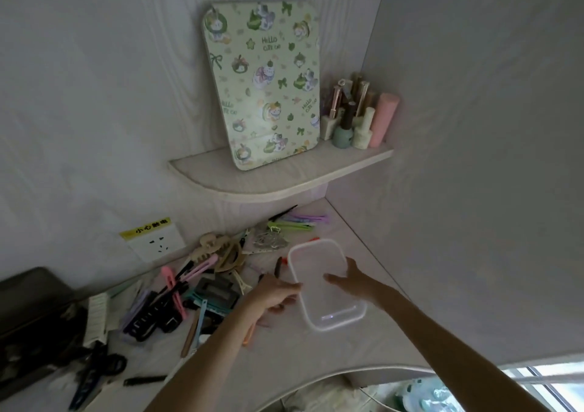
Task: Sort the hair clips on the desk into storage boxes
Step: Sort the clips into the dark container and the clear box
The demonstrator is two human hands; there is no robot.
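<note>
Pale wood-grain desk (316,354) set in a corner. Clear storage box (327,285) lies empty beside the heap of hair clips (192,288), apparently within reach for sorting. Right hand (349,280) rests flat over the box, fingers relaxed, holding nothing. Left hand (273,294) touches the box's near-left rim; its grip cannot be made out.

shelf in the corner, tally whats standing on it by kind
Cat-print board leaning on the wall: 1
Nail polish bottles, green and cream: 2
Pink cylinder: 1
Slim tubes behind them: bunched and overlapping, no sure count
Total that can be counted on the corner shelf: 4
</note>
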